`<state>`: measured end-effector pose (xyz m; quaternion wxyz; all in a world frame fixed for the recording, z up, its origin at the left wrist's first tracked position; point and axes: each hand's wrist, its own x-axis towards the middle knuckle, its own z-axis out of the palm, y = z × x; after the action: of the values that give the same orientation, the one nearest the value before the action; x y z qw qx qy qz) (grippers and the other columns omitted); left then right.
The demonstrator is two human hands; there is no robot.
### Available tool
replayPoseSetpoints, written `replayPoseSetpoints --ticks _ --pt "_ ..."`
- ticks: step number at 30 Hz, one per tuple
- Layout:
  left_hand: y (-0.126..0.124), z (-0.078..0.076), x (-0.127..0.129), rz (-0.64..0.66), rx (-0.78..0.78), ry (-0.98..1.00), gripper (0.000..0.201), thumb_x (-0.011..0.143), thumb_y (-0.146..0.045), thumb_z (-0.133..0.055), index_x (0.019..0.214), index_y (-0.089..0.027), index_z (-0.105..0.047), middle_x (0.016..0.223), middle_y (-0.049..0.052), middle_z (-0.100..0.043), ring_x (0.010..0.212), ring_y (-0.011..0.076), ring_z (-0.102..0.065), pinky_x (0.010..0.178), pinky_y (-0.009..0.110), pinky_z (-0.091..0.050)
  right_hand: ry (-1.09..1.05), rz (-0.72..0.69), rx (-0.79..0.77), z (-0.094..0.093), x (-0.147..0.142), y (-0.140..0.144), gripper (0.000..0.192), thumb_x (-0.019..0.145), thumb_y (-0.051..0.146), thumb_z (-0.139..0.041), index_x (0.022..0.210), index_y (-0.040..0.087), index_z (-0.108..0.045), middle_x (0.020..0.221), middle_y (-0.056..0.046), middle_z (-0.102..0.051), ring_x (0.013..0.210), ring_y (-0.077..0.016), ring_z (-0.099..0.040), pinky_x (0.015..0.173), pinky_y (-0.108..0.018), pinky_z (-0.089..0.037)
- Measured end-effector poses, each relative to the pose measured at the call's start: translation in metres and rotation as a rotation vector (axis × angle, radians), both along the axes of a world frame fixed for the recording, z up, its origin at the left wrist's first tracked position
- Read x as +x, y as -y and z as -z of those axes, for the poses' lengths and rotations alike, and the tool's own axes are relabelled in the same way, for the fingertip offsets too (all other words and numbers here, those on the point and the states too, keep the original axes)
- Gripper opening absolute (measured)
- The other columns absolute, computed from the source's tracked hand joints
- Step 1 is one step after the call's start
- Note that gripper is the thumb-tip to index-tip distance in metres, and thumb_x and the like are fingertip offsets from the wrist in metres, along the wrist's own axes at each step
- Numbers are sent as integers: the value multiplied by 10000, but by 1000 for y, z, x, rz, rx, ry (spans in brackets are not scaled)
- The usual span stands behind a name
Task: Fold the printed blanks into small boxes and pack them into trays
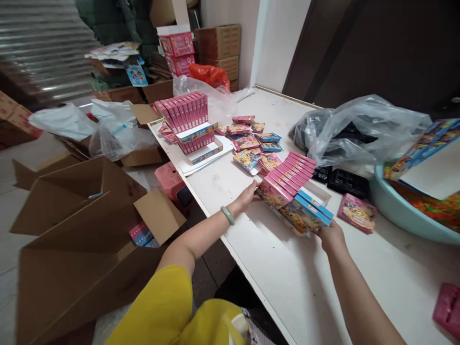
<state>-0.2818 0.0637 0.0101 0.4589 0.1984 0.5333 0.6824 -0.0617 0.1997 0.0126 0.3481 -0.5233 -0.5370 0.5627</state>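
Note:
A display tray packed with rows of small pink boxes and a few blue boxes is held tilted over the table. My left hand, below a green bangle, grips its left end. At the opposite end my right hand clasps the lower corner, its fingertips partly hidden beneath. Part of the tray's back right shows white, with no boxes in it. Just behind it lies a loose pile of pink and blue boxes. One flat pink box rests right of my right hand.
Filled display trays are stacked at the table's left edge. To the right stand black plastic trays, a clear plastic bag and a light-blue basin. A large open carton is on the floor at left.

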Motion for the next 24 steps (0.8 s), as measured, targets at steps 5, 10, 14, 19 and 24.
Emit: replayPoseSetpoints --ticks 5,10,14,19,24 --pt "33 -18 -16 -58 141 -66 572 956 -615 -343 1230 -189 -609 1280 126 -601 1104 226 -583 869 340 -535 -47 -31 81 -30 -17 33 465 386 264 -759 838 186 -683 712 -5 -692 652 -201 -655 534 -296 -565" --pt "69 -61 -63 -154 283 -116 546 914 -657 -431 1186 -227 -630 1249 92 -619 1112 228 -579 834 309 -530 -172 -234 223 -79 -73 55 490 464 299 -797 928 205 -672 877 -23 -712 750 -191 -671 609 -296 -585" --pt "98 -92 -113 -326 374 -125 518 915 -647 -452 1158 -225 -628 1201 82 -645 1074 211 -601 805 297 -538 -218 -409 322 -115 -139 65 476 556 366 -780 991 227 -644 1000 -30 -698 784 -181 -675 592 -293 -586" --pt "130 -129 -174 -506 425 -156 447 978 -557 -392 1122 -201 -622 1148 69 -657 999 183 -620 817 311 -539 -270 -520 348 -142 -228 80 450 590 304 -726 1023 220 -636 979 -36 -689 736 -161 -653 508 -233 -541" --pt "154 -174 -239 -640 457 -216 545 982 -612 -317 1043 -163 -619 1005 72 -669 948 183 -626 869 344 -519 -307 -571 264 -174 -319 101 348 642 168 -634 988 199 -610 934 -23 -672 695 -127 -625 552 -242 -565"
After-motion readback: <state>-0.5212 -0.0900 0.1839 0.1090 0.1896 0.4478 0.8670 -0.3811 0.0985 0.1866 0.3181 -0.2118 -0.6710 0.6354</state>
